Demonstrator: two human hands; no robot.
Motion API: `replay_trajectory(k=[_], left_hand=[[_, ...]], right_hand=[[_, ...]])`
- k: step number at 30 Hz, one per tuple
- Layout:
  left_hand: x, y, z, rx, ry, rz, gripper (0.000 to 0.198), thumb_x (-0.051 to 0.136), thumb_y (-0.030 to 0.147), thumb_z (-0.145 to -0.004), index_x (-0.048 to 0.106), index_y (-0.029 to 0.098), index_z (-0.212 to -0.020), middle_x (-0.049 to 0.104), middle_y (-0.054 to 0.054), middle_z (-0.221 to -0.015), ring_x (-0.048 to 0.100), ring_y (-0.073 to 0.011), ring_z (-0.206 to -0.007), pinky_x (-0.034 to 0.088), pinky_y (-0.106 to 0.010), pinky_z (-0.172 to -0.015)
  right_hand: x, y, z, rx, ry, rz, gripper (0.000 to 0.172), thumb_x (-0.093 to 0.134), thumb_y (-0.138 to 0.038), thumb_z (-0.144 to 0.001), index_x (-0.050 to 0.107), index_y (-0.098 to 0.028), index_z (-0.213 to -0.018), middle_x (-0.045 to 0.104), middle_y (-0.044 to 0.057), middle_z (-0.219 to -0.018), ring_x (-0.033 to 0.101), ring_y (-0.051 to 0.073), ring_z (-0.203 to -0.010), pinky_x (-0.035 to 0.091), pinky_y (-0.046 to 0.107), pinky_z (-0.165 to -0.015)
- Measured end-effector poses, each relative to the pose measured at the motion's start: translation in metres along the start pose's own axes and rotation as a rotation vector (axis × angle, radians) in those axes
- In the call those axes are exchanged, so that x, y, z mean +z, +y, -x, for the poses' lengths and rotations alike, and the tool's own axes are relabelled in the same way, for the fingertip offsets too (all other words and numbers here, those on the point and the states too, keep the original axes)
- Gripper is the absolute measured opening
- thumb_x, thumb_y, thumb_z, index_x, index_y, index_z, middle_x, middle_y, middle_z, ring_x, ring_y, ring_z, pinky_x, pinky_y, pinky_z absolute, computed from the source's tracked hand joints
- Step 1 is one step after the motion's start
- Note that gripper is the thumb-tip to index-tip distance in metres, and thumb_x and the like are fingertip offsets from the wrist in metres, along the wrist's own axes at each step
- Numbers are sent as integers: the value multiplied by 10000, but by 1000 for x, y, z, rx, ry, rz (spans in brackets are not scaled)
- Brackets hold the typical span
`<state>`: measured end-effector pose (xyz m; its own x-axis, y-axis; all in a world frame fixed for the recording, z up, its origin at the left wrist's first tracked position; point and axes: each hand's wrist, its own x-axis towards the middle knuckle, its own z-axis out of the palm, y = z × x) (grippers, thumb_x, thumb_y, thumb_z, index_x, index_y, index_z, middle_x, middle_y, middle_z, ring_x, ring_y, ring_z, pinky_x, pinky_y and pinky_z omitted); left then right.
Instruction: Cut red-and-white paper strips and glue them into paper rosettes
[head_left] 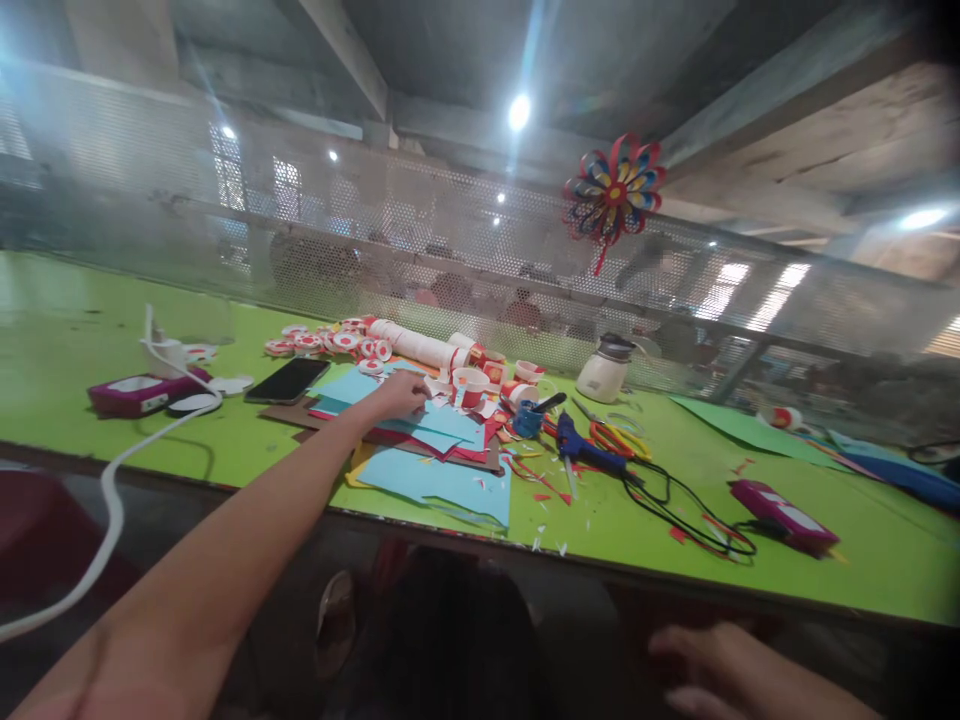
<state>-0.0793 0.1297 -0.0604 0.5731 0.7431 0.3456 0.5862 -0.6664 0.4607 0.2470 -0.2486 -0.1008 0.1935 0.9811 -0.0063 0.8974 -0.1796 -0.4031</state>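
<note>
My left hand (403, 394) rests over a stack of light blue paper sheets (360, 385), its fingers curled down; what is under the fingertips, if anything, is hidden. Just beyond it stand cut red-and-white paper cups (471, 386) beside a long stack of nested paper cups (420, 343). Several red-and-white paper discs (345, 341) lie in a heap to the left. Below the table's front edge, my right hand (701, 655) hangs slightly blurred, fingers apart and holding nothing visible. Another torn light blue sheet (442, 485) lies at the near edge.
A blue glue gun (589, 447) with a black cord, orange-handled scissors (616, 438) and paper scraps lie right of the papers. A phone (288, 381), purple boxes (142, 391) and a white cable (112, 490) are leftward. A jug (604, 372) stands before the mesh screen holding a paper flower (615, 193).
</note>
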Motion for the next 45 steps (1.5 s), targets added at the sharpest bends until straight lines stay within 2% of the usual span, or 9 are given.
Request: replay_trajectory(k=[1,3,9,13,17,23,28,32,45], left_hand=[[0,0,0,-1,-2,2,271,473,184,-663,713,150,-784,691,-28,-634,619,-167,-662,424,-217,-631],[1,-1,0,-5,-8,6,270,466,182,-659,712,156,-767,688,-24,-626,619,-166,-653,423,-216,-626],[1,-1,1,1,-44,23,270,453,178,-668,707,147,-753,676,-18,-600,611,-150,-584,418,-211,-590],[0,-1,0,2,-54,16,258,465,177,-680,711,144,-751,664,-17,-575,605,-148,-562,411,-211,-572],[1,-2,-1,4,-58,11,254,477,171,-691,717,147,-769,660,-9,-566,601,-145,-559,414,-214,-586],[0,-1,-1,19,-55,28,251,477,176,-708,716,135,-772,661,-18,-579,604,-144,-560,417,-214,-588],[2,2,0,31,-24,47,271,465,164,-706,710,104,-804,668,-35,-599,612,-151,-557,413,-221,-568],[4,2,0,45,1,64,268,473,186,-713,709,120,-820,678,-23,-610,622,-148,-585,424,-216,-587],[1,3,-1,12,41,161,226,531,263,-718,707,136,-779,671,-9,-596,612,-127,-562,437,-200,-569]], right_hand=[[-7,-12,-7,-35,-81,13,306,669,-475,-671,735,-376,-953,726,99,-883,664,268,-782,504,360,-706],[-23,-46,-29,-148,-41,26,333,578,-491,-769,708,-334,-1033,714,95,-976,645,266,-882,477,370,-788],[-26,-145,-144,-528,161,24,287,481,-363,-878,712,-194,-881,708,54,-803,594,162,-659,434,269,-630],[4,-169,-224,-507,217,64,162,598,-213,-791,705,-142,-891,704,103,-874,596,203,-809,414,298,-744],[27,-170,-267,-438,222,-28,65,643,-160,-730,699,-137,-753,698,137,-864,587,245,-911,406,314,-777],[16,-162,-259,-337,186,-387,179,568,-240,-789,637,-146,-653,676,84,-732,618,224,-797,453,334,-721],[-3,-170,-219,-324,-91,-788,243,576,-372,-788,625,-143,-852,691,72,-766,649,161,-653,521,309,-635],[-3,-172,-205,-307,-238,-1006,253,686,-366,-707,607,-148,-806,654,26,-643,613,117,-523,526,266,-554],[28,-158,-213,-246,-279,-1196,261,692,-274,-731,588,-140,-930,651,7,-517,593,116,-416,467,198,-397]])
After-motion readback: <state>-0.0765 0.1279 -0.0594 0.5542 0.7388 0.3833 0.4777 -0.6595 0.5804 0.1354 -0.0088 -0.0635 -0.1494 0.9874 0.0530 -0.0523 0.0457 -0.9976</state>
